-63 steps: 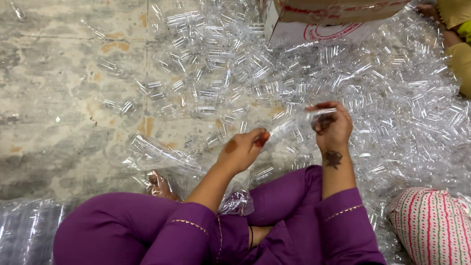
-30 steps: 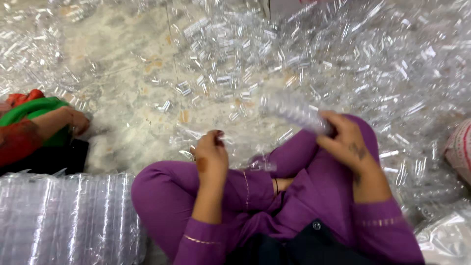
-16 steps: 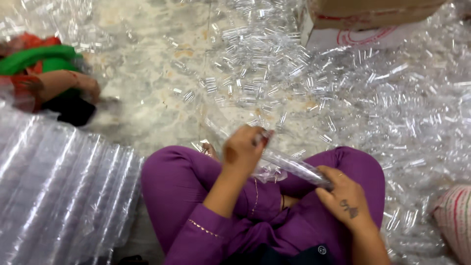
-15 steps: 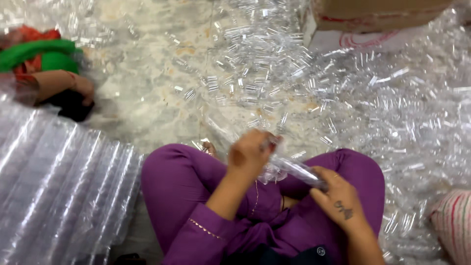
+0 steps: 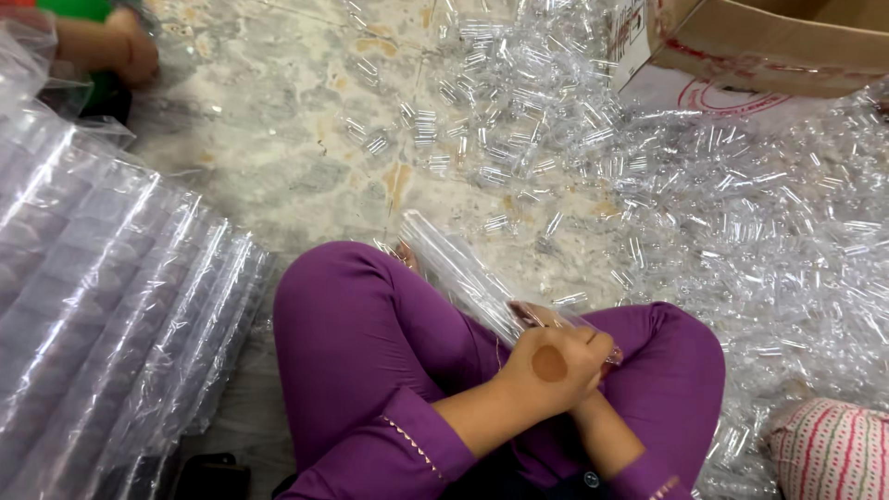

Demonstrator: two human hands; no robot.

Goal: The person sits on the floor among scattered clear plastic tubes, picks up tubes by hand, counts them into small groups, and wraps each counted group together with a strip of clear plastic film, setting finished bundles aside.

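Head view: left hand [image 5: 554, 370] closed over end of clear plastic sleeve of tubes [image 5: 463, 273], slanting across purple lap. Right hand [image 5: 600, 359] mostly hidden beneath left, grip unreadable. Loose clear tubes [image 5: 741, 231] heaped on floor [image 5: 278, 148]; cardboard box [image 5: 769, 42] cut off at top.

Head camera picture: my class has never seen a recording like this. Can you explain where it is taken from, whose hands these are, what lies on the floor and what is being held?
The camera sits on a person's head and looks down, so you see their own lap in purple clothing. Their left hand lies over the right hand, which is mostly hidden. Together they grip one end of a long clear plastic sleeve that slants up to the left. The stone floor is strewn with small clear plastic tubes. On the left lies a stack of filled clear sleeves. A cardboard box sits top right. Another person's arm shows top left.
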